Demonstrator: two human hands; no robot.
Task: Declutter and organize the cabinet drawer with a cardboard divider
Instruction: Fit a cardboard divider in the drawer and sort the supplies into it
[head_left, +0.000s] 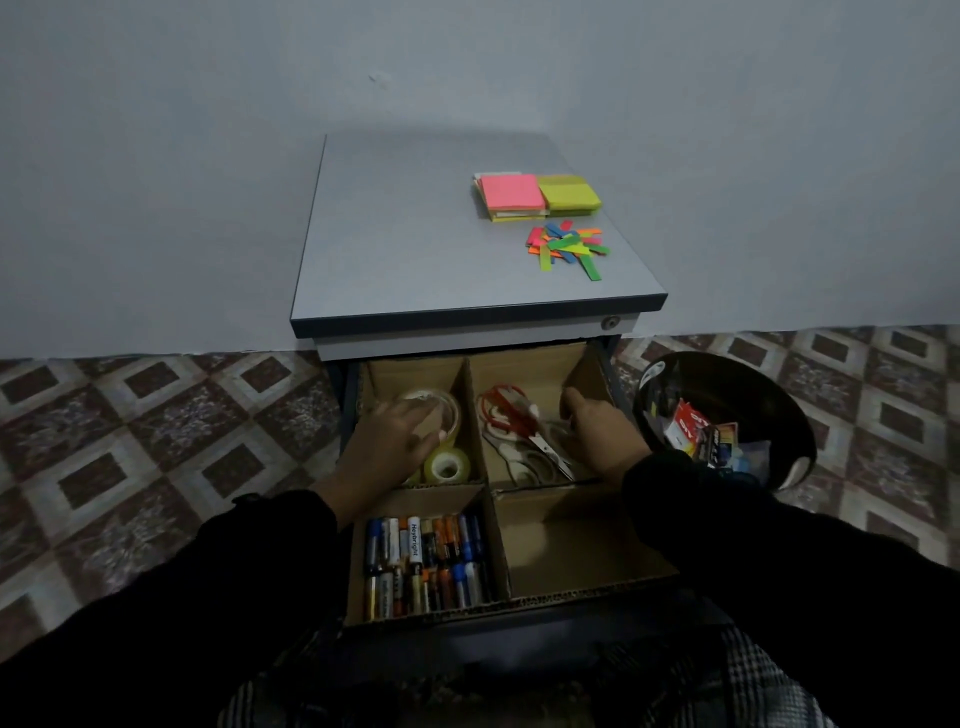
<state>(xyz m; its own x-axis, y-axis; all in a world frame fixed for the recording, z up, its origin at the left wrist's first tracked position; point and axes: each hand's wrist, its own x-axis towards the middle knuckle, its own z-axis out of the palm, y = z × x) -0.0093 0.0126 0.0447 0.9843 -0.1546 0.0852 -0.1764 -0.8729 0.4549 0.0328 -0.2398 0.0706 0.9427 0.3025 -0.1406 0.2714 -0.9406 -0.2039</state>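
Observation:
The open drawer holds a cardboard divider (480, 488) that makes four compartments. My left hand (395, 441) reaches into the far left compartment and grips a clear tape roll (447, 410); a second, yellowish tape roll (448, 466) lies just nearer. My right hand (597, 431) is in the far right compartment beside red-handled scissors (506, 410) and white-handled scissors (530, 462); its fingertips are hidden, so a hold cannot be told. Several batteries (426, 561) fill the near left compartment. The near right compartment (576, 545) shows bare cardboard.
On the grey cabinet top (405, 234) sit pink and yellow sticky-note pads (535, 195) and a heap of coloured paper tabs (569, 249). A black bin (727, 421) with discarded packets stands on the patterned floor to the right. A wall is behind the cabinet.

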